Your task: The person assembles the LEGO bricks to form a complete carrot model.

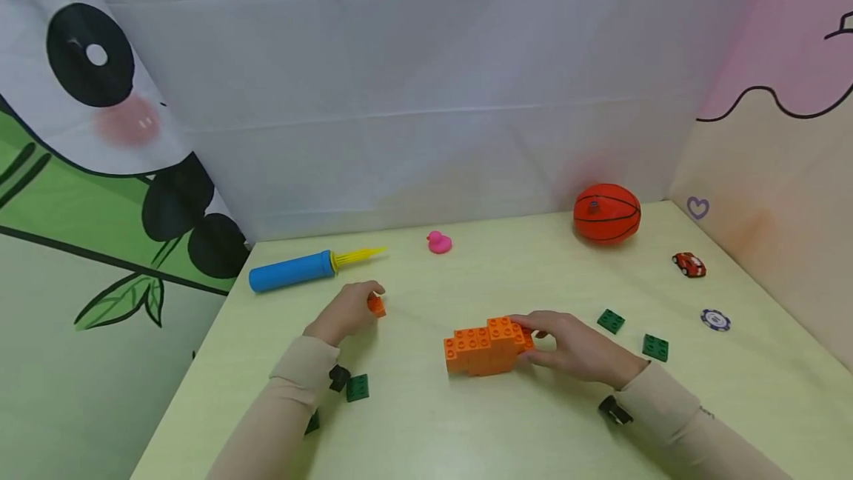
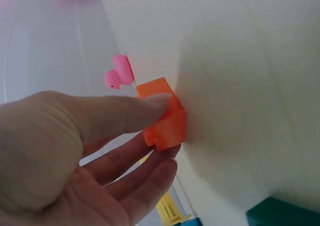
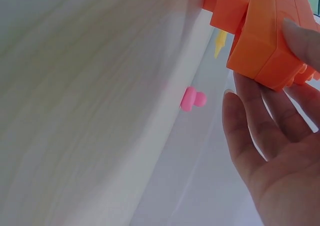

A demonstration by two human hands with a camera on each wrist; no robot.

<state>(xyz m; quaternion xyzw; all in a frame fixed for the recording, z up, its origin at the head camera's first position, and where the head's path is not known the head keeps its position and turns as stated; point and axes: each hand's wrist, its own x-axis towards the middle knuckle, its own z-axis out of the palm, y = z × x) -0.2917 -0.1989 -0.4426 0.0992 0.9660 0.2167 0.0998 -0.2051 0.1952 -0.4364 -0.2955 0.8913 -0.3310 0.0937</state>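
My left hand (image 1: pixel 348 312) pinches a small orange toy brick (image 2: pixel 169 120) between thumb and fingers, close over the table left of centre. My right hand (image 1: pixel 574 344) grips the right end of a block of several joined orange bricks (image 1: pixel 485 347), stepped in height with studs on top. In the right wrist view, the thumb (image 3: pixel 302 43) lies on one side of the joined bricks and the fingers on the other. A dark green brick (image 1: pixel 357 387) lies on the table near the left wrist, and another (image 1: pixel 312 421) is partly hidden by the left sleeve.
At the back lie a blue pump (image 1: pixel 292 271) with a yellow nozzle, a pink duck (image 1: pixel 439 242) and a red ball (image 1: pixel 606 214). On the right are two green bricks (image 1: pixel 610 321), a red toy car (image 1: pixel 689 264) and a poker chip (image 1: pixel 716 319). Cloth walls border the table.
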